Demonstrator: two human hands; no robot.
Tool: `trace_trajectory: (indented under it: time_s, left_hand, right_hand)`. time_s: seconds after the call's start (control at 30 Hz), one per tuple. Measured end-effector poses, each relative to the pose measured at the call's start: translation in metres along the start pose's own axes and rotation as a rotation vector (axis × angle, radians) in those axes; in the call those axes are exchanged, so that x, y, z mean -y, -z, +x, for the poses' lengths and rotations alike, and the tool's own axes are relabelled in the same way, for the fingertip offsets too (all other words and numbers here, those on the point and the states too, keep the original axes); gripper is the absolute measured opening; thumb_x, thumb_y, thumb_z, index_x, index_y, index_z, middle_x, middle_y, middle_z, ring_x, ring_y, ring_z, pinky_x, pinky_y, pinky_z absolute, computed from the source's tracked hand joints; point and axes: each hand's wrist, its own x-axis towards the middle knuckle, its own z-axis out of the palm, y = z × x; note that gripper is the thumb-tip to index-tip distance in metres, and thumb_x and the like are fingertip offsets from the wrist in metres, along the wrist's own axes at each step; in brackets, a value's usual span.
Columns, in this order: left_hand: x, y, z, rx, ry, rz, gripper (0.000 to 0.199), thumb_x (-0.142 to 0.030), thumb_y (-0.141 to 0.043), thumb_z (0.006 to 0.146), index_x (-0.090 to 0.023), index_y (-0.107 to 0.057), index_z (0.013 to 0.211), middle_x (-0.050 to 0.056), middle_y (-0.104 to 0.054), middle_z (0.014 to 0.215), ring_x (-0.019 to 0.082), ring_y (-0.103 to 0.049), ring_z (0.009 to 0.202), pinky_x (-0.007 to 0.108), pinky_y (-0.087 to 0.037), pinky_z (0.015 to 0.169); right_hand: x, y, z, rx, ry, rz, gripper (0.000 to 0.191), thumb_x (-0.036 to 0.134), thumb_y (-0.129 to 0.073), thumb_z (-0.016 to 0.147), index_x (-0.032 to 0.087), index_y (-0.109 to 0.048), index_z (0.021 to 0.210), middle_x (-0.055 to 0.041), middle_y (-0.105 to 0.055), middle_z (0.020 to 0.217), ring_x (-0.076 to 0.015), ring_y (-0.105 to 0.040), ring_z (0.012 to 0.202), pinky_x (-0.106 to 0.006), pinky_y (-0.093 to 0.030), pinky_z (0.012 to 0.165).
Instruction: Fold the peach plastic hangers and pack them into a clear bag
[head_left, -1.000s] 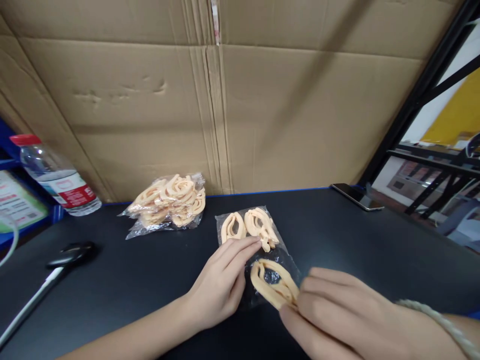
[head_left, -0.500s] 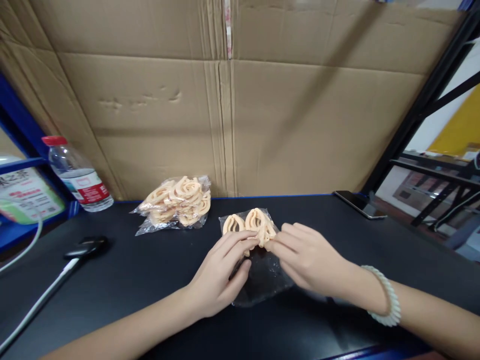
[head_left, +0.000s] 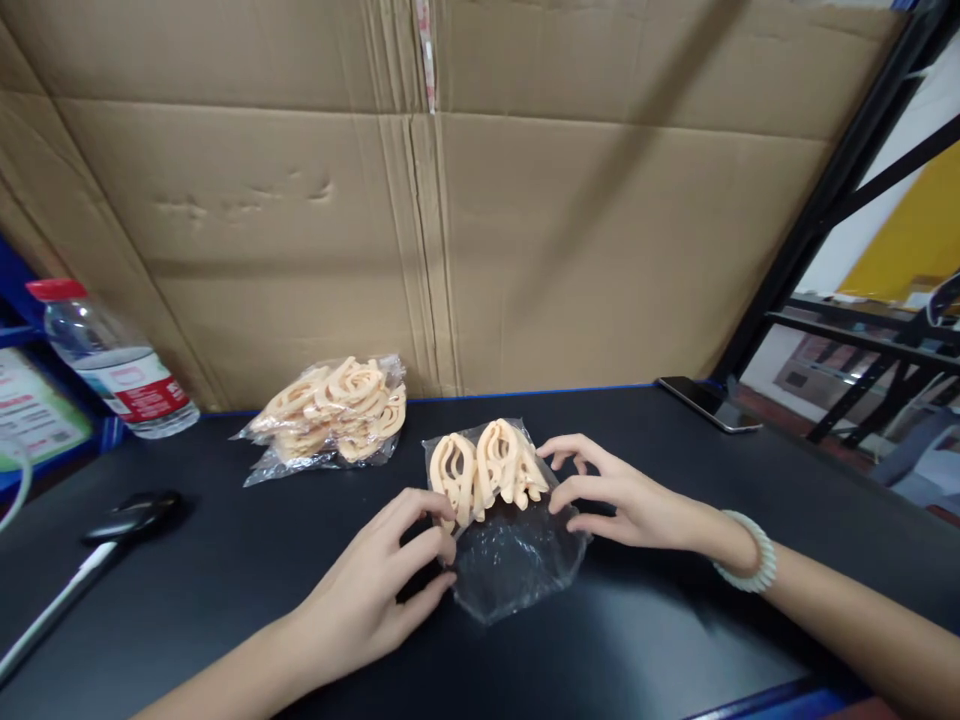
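Observation:
A clear plastic bag (head_left: 517, 565) lies on the black table (head_left: 247, 560), with several peach loop-shaped plastic pieces (head_left: 487, 468) bunched at its far end. My left hand (head_left: 371, 595) is at the bag's left edge, with thumb and fingers closed on the film just below the pieces. My right hand (head_left: 626, 500), with a pale bead bracelet on its wrist, rests at the bag's right edge. Its fingers are spread and the fingertips touch the film beside the pieces.
A second clear bag full of the same peach pieces (head_left: 330, 410) lies to the back left. Further left are a water bottle (head_left: 112, 365) and a black-and-white tool (head_left: 112, 525). A phone (head_left: 701, 400) lies at the back right. A cardboard wall (head_left: 450, 220) stands behind.
My right hand carried one peach piece from the near end of the bag up to the others, then let go and drew back to the bag's right edge. My left hand slid down to the bag's left edge.

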Motion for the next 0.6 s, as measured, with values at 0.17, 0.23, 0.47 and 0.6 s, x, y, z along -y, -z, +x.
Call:
trace_trajectory:
  time_s: [0.17,0.23,0.47,0.6]
  left_hand:
    - [0.006,0.004,0.002,0.032,-0.097,-0.041,0.016,-0.005,-0.050,0.089,-0.021,-0.053,0.089,0.006,-0.060,0.098,0.018,-0.058,0.091,0.030,-0.049,0.079]
    - [0.006,0.004,0.002,0.024,-0.107,-0.082,0.018,-0.002,-0.050,0.087,-0.020,-0.052,0.089,0.006,-0.063,0.095,0.017,-0.060,0.088,0.029,-0.049,0.077]
    - [0.001,-0.002,-0.001,-0.153,0.182,-0.309,0.015,-0.010,-0.047,0.087,-0.021,-0.044,0.077,-0.001,-0.064,0.077,0.012,-0.062,0.069,0.022,-0.048,0.064]
    - [0.000,-0.004,0.000,-0.102,0.298,-0.412,0.013,-0.014,-0.045,0.091,-0.021,-0.044,0.080,-0.003,-0.061,0.073,0.011,-0.060,0.066,0.022,-0.048,0.063]
  right_hand:
    - [0.001,-0.005,-0.002,-0.117,-0.018,0.093,0.008,0.019,-0.059,0.092,0.020,-0.063,0.085,-0.0090,-0.057,0.117,-0.0191,-0.054,0.107,-0.036,-0.047,0.090]
    - [0.000,-0.005,-0.002,-0.154,-0.051,0.170,0.008,0.018,-0.058,0.092,0.020,-0.061,0.084,-0.0081,-0.063,0.108,-0.0187,-0.057,0.103,-0.036,-0.046,0.091]
    - [0.002,-0.014,-0.003,-0.250,-0.335,0.551,0.020,0.034,-0.056,0.094,0.018,-0.060,0.083,-0.0066,-0.068,0.087,-0.0167,-0.065,0.081,-0.032,-0.051,0.076]
    - [0.007,-0.023,-0.001,-0.258,-0.429,0.750,0.022,0.040,-0.060,0.091,0.020,-0.053,0.084,-0.0021,-0.067,0.073,-0.0147,-0.064,0.069,-0.030,-0.052,0.068]
